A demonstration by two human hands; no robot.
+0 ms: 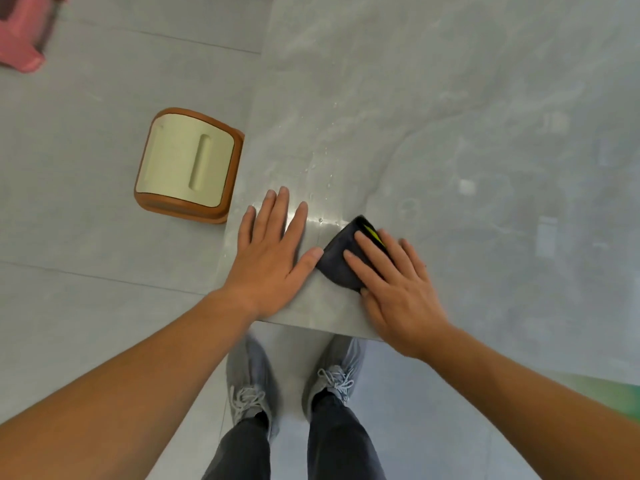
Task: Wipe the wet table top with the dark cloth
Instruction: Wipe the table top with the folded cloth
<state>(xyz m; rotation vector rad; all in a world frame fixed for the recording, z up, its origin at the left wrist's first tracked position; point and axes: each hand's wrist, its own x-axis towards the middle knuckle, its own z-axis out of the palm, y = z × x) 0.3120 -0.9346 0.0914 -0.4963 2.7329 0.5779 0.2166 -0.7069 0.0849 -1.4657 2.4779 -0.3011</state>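
The grey marble-look table top (450,133) fills the right and upper part of the view. Water droplets (320,174) glisten on it near its left edge. A folded dark cloth (341,261) with a yellow-green stripe lies at the table's near left corner. My right hand (394,292) presses flat on the cloth, fingers spread over it. My left hand (273,254) rests flat on the table just left of the cloth, fingers apart, thumb tip touching the cloth's edge.
A brown and cream stool (188,166) stands on the floor against the table's left edge. A pink stool (24,32) is at the far top left. My feet in grey shoes (294,386) stand below the table's near edge.
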